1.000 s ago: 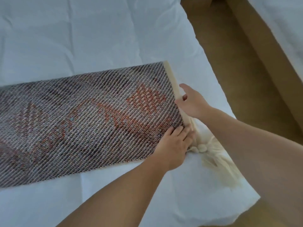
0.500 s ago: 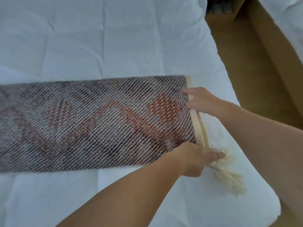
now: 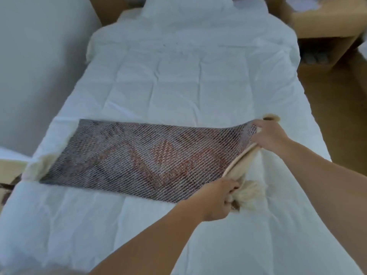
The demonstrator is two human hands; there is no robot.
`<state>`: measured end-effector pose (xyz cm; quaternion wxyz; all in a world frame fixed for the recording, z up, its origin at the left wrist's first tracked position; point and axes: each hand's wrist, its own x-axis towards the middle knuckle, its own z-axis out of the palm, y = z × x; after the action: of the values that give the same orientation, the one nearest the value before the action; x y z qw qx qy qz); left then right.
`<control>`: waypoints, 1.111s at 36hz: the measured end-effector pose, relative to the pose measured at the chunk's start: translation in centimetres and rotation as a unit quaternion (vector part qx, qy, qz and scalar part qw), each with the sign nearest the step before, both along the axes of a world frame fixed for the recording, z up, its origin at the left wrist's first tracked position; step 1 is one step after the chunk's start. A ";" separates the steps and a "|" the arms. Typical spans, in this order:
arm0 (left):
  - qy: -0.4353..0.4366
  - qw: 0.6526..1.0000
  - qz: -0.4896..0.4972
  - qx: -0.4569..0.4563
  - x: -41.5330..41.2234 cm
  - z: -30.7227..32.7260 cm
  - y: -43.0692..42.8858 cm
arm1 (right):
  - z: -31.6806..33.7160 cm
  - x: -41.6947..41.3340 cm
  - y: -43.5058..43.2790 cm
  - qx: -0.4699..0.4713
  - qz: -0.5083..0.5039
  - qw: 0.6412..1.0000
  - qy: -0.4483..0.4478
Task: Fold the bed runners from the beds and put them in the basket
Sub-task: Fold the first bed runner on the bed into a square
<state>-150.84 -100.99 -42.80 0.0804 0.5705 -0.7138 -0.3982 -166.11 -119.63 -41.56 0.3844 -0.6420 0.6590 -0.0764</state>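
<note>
Left hand (image 3: 217,199) closed in a fist on the near right corner of the bed runner (image 3: 139,155), fingers curled round the cloth where a cream tassel (image 3: 251,194) bunches out just beside the knuckles. Right hand (image 3: 269,135) pinches the far right corner of the same end, thumb & fingers pressed together on the weave, lifting that edge off the bed (image 3: 178,86) so the cream backing (image 3: 238,158) shows as a slanted strip btwn the two hands. Rest of runner lies flat across the bed's white duvet, w/ grey-brown diagonal weave and rust-red motifs; its far-left end reaches the bed's left edge, where more cream fringe (image 3: 42,165) shows. Both forearms bare. Right of the bed, brown floor (image 3: 327,92) and a tan wooden nightstand (image 3: 325,22); details there blurred. Left of the bed, a pale wall (image 3: 39,66).
</note>
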 end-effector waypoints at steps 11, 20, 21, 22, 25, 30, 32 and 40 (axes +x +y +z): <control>0.024 0.977 0.203 -0.055 15.0 8.1 7.7 | 9.3 16.7 7.0 -0.066 0.044 0.997 -0.012; -0.009 0.972 0.229 -0.058 25.7 10.1 11.3 | 12.2 28.5 9.2 -0.092 0.081 0.992 -0.013; -0.009 0.969 0.239 -0.059 26.7 10.2 11.4 | 12.4 29.6 9.2 -0.094 0.084 0.992 -0.013; -0.010 0.966 0.251 -0.060 27.6 10.3 11.5 | 12.5 30.7 9.2 -0.095 0.090 0.991 -0.014; -0.010 0.956 0.287 -0.063 30.2 10.1 11.5 | 12.4 33.8 8.9 -0.107 0.120 0.987 -0.023; 0.021 0.933 0.356 -0.042 34.1 9.2 11.6 | 12.2 39.6 8.1 -0.090 0.148 0.985 -0.018; 0.033 0.930 0.366 -0.030 35.7 8.7 11.7 | 11.7 41.8 7.9 -0.082 0.161 0.983 -0.023; 0.043 0.939 0.342 -0.010 43.1 6.0 12.7 | 8.9 50.9 8.3 -0.076 0.201 0.977 0.013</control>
<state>-107.78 -88.32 -36.80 0.2482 0.7614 -0.4755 -0.3641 -115.26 -111.36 -32.61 0.3335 -0.7897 0.5135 -0.0391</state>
